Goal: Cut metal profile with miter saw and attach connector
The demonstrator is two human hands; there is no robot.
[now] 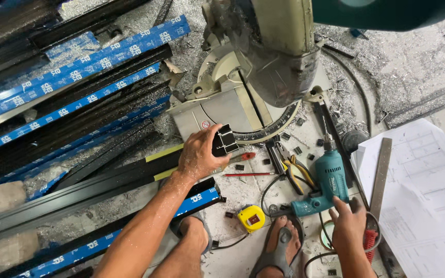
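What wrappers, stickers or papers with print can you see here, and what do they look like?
Blue wrap: on long dark bars, left; blue film, repeated white marks.
Round sticker: saw base, by left hand; white with red.
Paper sheets: right; white, thin line drawings.
Drill: teal, by right hand.

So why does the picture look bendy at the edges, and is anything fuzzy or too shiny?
In the head view, the wide lens bows the long black profiles toward the edges; the saw top is soft because it is very close; the papers look pale and washed out; the left hand and the right hand by the teal drill are sharp, in even light with soft shadows.
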